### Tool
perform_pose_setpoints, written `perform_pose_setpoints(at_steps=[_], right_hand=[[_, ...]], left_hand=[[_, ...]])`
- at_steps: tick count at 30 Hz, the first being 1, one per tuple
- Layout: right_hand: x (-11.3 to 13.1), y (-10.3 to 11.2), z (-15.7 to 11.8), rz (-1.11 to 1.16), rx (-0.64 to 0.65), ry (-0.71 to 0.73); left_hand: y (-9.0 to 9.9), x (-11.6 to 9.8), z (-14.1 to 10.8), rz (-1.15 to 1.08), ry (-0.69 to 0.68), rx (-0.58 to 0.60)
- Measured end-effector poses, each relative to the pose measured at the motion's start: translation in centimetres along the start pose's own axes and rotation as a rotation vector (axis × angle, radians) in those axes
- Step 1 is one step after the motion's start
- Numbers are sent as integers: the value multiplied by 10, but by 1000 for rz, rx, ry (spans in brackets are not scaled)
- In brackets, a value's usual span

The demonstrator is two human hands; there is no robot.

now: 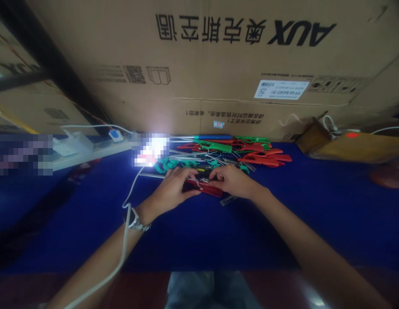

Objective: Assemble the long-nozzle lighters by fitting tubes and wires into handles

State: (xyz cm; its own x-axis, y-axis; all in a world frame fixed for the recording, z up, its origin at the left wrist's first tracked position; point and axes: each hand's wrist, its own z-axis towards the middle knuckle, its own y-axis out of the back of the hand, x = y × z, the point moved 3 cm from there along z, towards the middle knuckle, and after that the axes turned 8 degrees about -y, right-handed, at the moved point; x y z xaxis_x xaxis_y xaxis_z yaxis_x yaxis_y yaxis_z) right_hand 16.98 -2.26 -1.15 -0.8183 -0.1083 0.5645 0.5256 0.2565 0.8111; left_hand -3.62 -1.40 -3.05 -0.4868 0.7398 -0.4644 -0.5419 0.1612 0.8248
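Note:
A dark red, flat, glossy piece (212, 190) lies low on the blue cloth between my two hands; its exact kind is unclear. My left hand (172, 189), with a metal watch on the wrist, holds the left end of this piece between thumb and fingers. Over its right part, my right hand (234, 180) has thumb and forefinger pinched together near small silvery bits and a thin white string. What sits in that pinch is too small to name. Teal plastic pieces (176, 164) lie just beyond my left fingers. Below my right hand rests a clear strip (228, 200).
Behind my hands is a pile of red plastic pieces (265, 158), green handles (219, 146) and metal rods. A large cardboard box (128, 103) walls off the back. A white power strip (90, 151) stands left, and a white cable (125, 244) crosses my left forearm. An open carton (354, 148) sits right.

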Motion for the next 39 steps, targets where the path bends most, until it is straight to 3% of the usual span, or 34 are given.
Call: perform_pose_setpoints(at_steps=[6,15,20,28,39], right_hand=[[5,1,3,-57,-119,34],[10,-4,-16,-257,-278,189],[8,-9,-20,-337,-305,233],[10,-11,-25,-417,-292,295],[10,-11,-27,-426,-280,278]], left_hand=[[0,1,-1,-19,2,-39],[-2,0,0,32,-68,-134],[-3,-2,0,103,-87,-105],[-1,2,-1,-13,-198,-134],[-3,4,-1,-15,-186,-147]])
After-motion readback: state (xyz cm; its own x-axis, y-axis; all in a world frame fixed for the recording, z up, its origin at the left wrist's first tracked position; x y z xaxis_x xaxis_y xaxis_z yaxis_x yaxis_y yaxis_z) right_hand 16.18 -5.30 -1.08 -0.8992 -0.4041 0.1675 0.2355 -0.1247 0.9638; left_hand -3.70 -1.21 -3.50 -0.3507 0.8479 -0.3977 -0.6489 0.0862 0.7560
